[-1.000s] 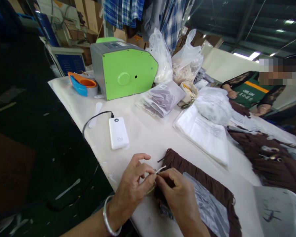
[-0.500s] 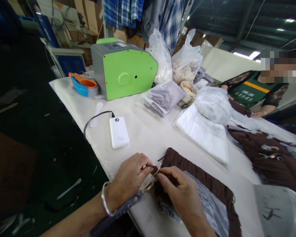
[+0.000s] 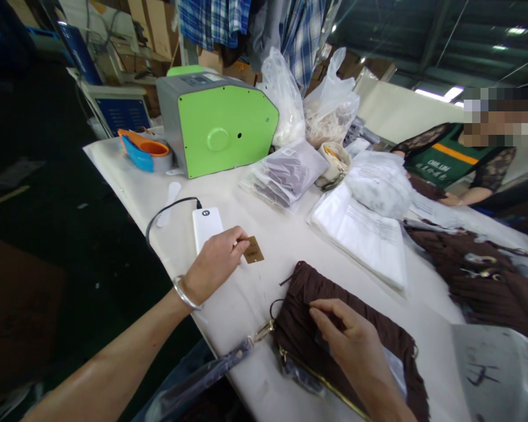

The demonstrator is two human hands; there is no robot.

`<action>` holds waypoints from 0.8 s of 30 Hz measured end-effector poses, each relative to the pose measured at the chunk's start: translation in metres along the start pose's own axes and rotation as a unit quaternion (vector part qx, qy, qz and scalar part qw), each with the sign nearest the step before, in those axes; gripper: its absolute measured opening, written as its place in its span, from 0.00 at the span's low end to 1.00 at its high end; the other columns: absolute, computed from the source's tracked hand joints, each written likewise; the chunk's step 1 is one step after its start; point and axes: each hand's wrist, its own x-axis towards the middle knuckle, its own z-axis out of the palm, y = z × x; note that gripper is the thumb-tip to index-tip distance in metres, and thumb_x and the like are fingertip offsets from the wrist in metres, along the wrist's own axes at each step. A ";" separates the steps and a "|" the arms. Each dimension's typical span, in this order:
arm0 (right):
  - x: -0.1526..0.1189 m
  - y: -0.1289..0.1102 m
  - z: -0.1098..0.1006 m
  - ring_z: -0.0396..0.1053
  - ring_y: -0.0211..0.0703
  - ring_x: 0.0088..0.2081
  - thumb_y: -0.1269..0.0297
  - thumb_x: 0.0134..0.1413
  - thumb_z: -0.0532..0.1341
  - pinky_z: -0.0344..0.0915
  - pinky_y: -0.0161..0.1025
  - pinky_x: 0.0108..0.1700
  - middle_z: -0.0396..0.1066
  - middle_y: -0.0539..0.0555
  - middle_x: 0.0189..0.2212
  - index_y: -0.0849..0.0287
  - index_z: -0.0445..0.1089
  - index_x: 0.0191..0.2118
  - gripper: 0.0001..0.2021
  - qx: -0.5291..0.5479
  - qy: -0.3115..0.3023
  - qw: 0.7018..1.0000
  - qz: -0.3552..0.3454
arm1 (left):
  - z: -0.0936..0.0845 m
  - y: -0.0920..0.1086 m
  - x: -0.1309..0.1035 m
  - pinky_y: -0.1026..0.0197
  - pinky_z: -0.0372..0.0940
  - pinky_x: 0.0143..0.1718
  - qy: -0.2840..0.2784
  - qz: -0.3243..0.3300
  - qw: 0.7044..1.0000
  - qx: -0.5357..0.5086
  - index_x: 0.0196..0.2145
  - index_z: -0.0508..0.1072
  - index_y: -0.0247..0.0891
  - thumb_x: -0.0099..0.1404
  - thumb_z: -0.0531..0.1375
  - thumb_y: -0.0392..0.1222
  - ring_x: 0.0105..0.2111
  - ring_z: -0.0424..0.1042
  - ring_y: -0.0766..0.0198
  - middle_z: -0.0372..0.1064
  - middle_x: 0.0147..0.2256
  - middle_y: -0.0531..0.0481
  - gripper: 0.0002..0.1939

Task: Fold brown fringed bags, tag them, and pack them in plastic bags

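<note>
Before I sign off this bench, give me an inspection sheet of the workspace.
Surface: pale table, visible between the items.
Job's things: brown pleated bag with a gold clasp and plastic-wrapped strap at its left; small brown tag held above the table.
Clutter: white power bank, green-sided machine, stack of white plastic bags.
Hands: left hand pinches the tag; right hand is over the bag, grip unclear.
Cables: black cable loops from the power bank towards the table's left edge.
Spills: nothing seen.
Surroundings: person in a green apron at right; plaid clothes hanging behind.
</note>
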 end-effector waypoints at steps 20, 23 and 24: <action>0.013 -0.041 0.001 0.70 0.42 0.39 0.68 0.61 0.57 0.66 0.40 0.42 0.72 0.52 0.40 0.52 0.75 0.37 0.09 -0.192 -0.056 0.942 -0.270 | 0.003 -0.006 -0.014 0.62 0.58 0.32 -0.022 0.037 0.971 0.236 0.39 0.67 0.41 0.73 0.50 0.41 0.35 0.71 0.61 0.70 0.38 0.52 0.07; -0.007 -0.033 -0.011 0.71 0.41 0.36 0.68 0.64 0.54 0.65 0.40 0.40 0.74 0.53 0.37 0.52 0.75 0.40 0.11 -0.209 -0.035 0.923 -0.322 | 0.004 -0.005 -0.010 0.62 0.59 0.32 -0.025 0.027 0.969 0.243 0.40 0.67 0.41 0.72 0.51 0.42 0.35 0.72 0.61 0.70 0.38 0.51 0.07; -0.014 -0.029 -0.014 0.71 0.40 0.34 0.68 0.64 0.54 0.64 0.40 0.38 0.74 0.52 0.35 0.53 0.74 0.40 0.11 -0.222 -0.037 0.914 -0.337 | 0.004 -0.004 -0.009 0.62 0.59 0.32 -0.026 0.022 0.969 0.245 0.40 0.68 0.41 0.72 0.51 0.42 0.35 0.72 0.61 0.70 0.39 0.51 0.07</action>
